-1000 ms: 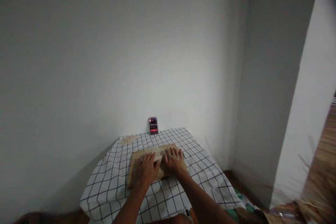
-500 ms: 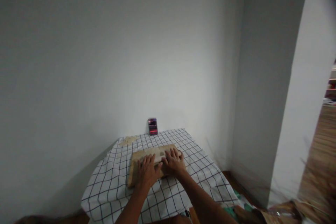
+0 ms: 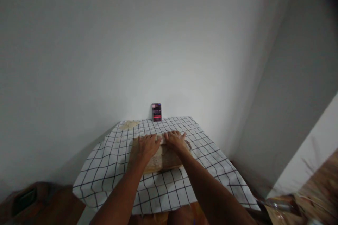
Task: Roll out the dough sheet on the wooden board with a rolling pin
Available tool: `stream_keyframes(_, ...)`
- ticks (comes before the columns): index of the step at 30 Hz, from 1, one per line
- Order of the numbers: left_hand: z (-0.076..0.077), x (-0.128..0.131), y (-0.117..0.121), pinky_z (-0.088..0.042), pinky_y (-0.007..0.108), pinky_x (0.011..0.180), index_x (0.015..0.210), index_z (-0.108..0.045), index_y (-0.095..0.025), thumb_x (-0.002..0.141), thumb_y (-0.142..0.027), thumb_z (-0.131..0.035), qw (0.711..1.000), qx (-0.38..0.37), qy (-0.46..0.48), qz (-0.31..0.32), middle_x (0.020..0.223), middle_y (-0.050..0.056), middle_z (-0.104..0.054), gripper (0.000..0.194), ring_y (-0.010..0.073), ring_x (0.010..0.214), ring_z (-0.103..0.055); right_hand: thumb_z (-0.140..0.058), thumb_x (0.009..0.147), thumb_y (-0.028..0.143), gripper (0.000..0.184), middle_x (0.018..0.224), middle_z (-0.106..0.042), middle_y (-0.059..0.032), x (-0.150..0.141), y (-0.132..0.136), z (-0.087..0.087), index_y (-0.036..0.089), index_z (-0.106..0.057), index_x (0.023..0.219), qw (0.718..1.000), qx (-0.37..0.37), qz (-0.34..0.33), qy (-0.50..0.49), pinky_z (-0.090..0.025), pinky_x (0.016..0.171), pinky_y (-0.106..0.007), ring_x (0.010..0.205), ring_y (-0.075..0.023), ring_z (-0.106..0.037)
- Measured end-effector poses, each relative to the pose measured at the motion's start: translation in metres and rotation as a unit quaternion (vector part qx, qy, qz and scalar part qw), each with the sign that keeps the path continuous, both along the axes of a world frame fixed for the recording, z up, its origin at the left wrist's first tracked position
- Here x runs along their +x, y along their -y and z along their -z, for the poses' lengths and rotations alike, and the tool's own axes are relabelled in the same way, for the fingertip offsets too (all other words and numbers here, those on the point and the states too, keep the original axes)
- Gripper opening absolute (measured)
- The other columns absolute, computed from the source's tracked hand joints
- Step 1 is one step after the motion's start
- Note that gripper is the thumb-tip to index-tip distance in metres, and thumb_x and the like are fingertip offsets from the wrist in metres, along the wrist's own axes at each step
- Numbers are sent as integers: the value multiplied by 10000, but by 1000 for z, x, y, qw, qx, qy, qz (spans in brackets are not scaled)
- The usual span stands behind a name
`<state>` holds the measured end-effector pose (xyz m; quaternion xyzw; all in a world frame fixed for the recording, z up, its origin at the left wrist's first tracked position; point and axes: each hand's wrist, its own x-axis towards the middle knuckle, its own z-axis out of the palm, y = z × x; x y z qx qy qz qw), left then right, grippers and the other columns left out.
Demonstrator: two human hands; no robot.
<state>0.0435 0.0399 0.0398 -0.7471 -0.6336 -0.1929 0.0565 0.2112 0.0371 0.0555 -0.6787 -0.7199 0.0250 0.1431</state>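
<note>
A wooden board (image 3: 169, 161) lies on the checked tablecloth, its surface dusted or smeared with something pale. My left hand (image 3: 149, 145) rests flat near the board's far edge, fingers stretched forward and slightly apart. Beside it on the right, my right hand (image 3: 175, 140) lies palm down with its fingers spread. Between the two hands shows a bit of a pale, roll-like thing (image 3: 161, 138); the hands cover most of it, and I cannot tell whether it is dough or a rolling pin. A thin dark loop (image 3: 188, 144) sticks out at the board's right edge.
The white checked tablecloth (image 3: 211, 154) covers a table against the wall. A flat, pale, dough-like piece (image 3: 129, 124) lies at the back left. A blurred-out dark box or screen (image 3: 156, 112) leans on the wall. Brown bags (image 3: 285, 207) are at the lower right.
Both hands have slid forward from the middle of the board to its far edge, uncovering its near part. The camera view has tilted and shifted.
</note>
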Motion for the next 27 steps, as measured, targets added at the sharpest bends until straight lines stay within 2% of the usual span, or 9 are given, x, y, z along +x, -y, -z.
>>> stream_keyframes(2, 0, -1, -16, -365, 665, 1315, 1341, -818, -236, 1149, -512, -433, 1000, -13, -8, -9, 1377, 152, -847, 510, 373, 1350, -719, -290, 1237, 407, 530, 1503, -745, -195, -3, -15, 1, 271, -729, 1501, 1000, -6, 1, 8, -240, 1285, -802, 1455, -377, -621)
stream_keyframes(5, -4, -4, -43, -402, 652, 1297, 1398, -790, -245, 1151, -550, -421, 999, -37, -11, -31, 1422, 167, -828, 539, 378, 1389, -715, -322, 1231, 412, 510, 1462, -774, -195, -7, -37, 1, 267, -729, 1501, 1000, -6, 5, 14, -259, 1300, -744, 1412, -370, -674)
stream_keyframes(8, -11, -7, -70, -441, 648, 1277, 1490, -731, -289, 1146, -646, -346, 993, -105, 5, -47, 1545, 154, -766, 628, 386, 1470, -678, -305, 1233, 466, 553, 1483, -765, -206, -9, -61, -2, 237, -747, 1473, 999, -27, 28, -5, -324, 1287, -688, 1432, -370, -676)
stream_keyframes(13, -18, -10, -101, -416, 710, 1286, 1589, -668, -256, 1110, -722, -235, 981, -178, 36, -63, 1686, 182, -655, 796, 453, 1567, -589, -309, 1213, 517, 617, 1547, -729, -214, -12, -97, -7, 169, -755, 1459, 995, -73, 44, -42, -401, 1252, -632, 1477, -378, -648)
stream_keyframes(16, -18, -10, -110, -419, 725, 1273, 1565, -687, -236, 1102, -709, -225, 981, -180, 39, -62, 1691, 196, -646, 807, 471, 1562, -587, -320, 1196, 503, 620, 1559, -720, -218, -12, -108, -6, 147, -753, 1462, 995, -75, 46, -44, -396, 1259, -620, 1486, -381, -637)
stream_keyframes(21, -14, -12, -118, -466, 668, 1243, 1544, -697, -216, 1105, -703, -221, 980, -184, 53, -60, 1639, 202, -687, 811, 452, 1526, -619, -337, 1184, 495, 600, 1552, -726, -205, -12, -114, -4, 158, -762, 1439, 996, -72, 46, -34, -419, 1245, -587, 1478, -364, -647)
stream_keyframes(27, -10, -12, -107, -419, 679, 1269, 1521, -713, -209, 1129, -674, -282, 988, -135, 57, -48, 1653, 194, -678, 745, 429, 1536, -584, -356, 1188, 454, 558, 1525, -739, -202, -14, -105, -3, 150, -764, 1420, 997, -62, 49, -20, -438, 1227, -597, 1448, -362, -670)
